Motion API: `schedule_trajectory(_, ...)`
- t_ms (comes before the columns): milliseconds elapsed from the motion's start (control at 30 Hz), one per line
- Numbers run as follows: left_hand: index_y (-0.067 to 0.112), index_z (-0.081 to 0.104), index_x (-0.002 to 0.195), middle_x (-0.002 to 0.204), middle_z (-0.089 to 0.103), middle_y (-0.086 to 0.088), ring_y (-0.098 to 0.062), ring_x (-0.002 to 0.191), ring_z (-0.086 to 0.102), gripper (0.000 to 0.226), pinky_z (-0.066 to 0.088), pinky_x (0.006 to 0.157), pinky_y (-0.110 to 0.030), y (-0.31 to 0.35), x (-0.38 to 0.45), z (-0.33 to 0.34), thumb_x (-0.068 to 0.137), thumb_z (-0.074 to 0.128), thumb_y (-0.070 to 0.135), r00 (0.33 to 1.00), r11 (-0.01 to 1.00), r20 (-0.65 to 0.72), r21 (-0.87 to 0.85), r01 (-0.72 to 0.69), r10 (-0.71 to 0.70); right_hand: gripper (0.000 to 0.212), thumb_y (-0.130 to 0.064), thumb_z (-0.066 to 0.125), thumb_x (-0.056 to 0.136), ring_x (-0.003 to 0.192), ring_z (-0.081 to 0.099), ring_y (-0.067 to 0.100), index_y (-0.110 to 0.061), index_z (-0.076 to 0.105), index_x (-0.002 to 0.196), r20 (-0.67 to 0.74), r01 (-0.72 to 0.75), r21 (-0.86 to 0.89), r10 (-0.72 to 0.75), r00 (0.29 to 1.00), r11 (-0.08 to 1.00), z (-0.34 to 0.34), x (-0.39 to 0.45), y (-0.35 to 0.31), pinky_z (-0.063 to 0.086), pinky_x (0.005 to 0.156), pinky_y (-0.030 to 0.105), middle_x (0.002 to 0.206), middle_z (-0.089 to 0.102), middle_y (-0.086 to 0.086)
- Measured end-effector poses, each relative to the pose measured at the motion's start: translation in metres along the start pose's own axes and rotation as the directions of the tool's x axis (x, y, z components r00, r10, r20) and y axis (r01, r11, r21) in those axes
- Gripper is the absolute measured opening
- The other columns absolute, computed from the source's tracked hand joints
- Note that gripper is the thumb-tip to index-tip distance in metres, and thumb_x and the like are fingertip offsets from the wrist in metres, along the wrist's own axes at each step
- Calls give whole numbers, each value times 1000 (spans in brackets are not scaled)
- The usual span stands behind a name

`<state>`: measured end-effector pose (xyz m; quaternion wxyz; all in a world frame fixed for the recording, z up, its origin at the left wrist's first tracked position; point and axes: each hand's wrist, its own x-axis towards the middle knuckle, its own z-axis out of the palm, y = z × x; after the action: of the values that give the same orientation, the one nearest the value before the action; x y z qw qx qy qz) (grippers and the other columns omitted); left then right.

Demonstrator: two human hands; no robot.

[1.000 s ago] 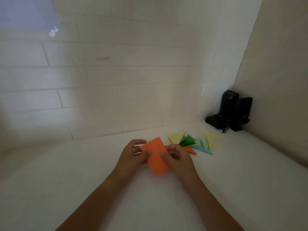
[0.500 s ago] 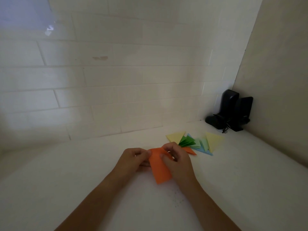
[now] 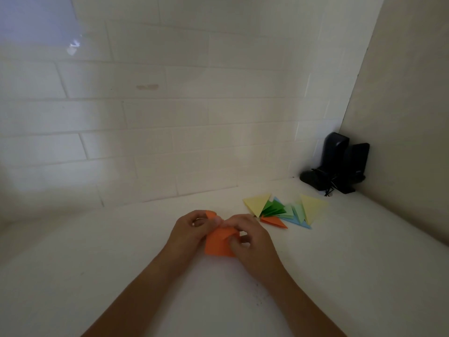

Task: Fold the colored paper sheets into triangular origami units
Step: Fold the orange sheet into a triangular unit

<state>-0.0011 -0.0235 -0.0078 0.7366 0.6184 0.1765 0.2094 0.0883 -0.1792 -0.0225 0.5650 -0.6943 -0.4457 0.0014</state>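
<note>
A white tiled wall (image 3: 170,117) rises behind the white counter (image 3: 73,263), with two black speakers (image 3: 340,164) tucked into the far right corner. Near them lies a fan of folded triangles (image 3: 286,210), yellow, green, blue and orange. In front of these, the left hand (image 3: 192,229) and right hand (image 3: 250,237) both pinch the orange paper (image 3: 218,244) with curled fingers, low over the counter.

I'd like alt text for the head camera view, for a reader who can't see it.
Seen from above, a person's left hand and right hand hold an orange paper sheet over a white counter, bending its top edge over. Behind them to the right lies a pile of folded paper triangles in yellow, green, blue and orange, with two black speakers in the tiled corner.
</note>
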Motion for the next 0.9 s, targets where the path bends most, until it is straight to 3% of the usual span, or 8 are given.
schedule_trajectory(100,6,75,106,92,78,-19,-21,82,75,22,60,69,-25,6,-3,2,86,81,12,997,996,-61,79,-36,41,20,-11,59,89,106,65,12,-23,70,100,10,-113,136,113,994,984,-2,0,-3,54,82,24,107,67,-10)
schedule_trajectory(200,12,68,110,80,78,-12,-11,66,71,31,51,57,-20,7,-7,8,84,84,12,998,961,5,270,-61,62,13,-26,59,92,92,65,10,-20,66,101,-10,-240,264,252,968,934,-6,2,-5,51,76,25,99,69,-2)
schedule_trajectory(367,20,54,112,81,79,-7,-12,70,70,48,50,62,-23,7,-14,11,79,88,16,969,894,239,420,-157,58,9,-28,67,99,87,69,9,-23,70,106,136,-336,252,311,941,907,-10,2,-6,53,78,23,91,72,-5)
schedule_trajectory(567,24,44,125,87,74,-1,-11,78,67,56,54,70,-27,4,-13,10,86,83,14,942,897,336,412,-160,13,9,-11,69,95,86,67,12,-19,73,97,15,-294,228,298,954,928,-13,4,-4,55,76,23,93,72,2)
schedule_trajectory(667,28,49,121,92,76,-3,-16,81,71,52,58,70,-32,4,-12,8,85,84,14,962,892,272,427,-151,33,11,-12,68,97,81,65,8,-19,71,104,-54,-315,342,353,934,886,-14,4,-4,54,71,21,94,70,6)
schedule_trajectory(800,32,62,106,80,76,-4,-23,77,71,34,56,68,-39,5,-10,9,85,83,17,969,835,148,493,-245,197,18,-17,70,97,79,68,11,-18,66,114,0,-344,362,369,929,867,-12,4,-3,55,73,23,90,71,11)
schedule_trajectory(900,31,65,101,76,75,-4,-27,76,71,30,56,70,-45,4,-10,8,82,85,18,952,806,157,506,-307,263,10,-17,70,97,77,70,10,-8,70,102,53,-343,338,346,937,877,-12,5,-5,53,69,19,85,73,7)
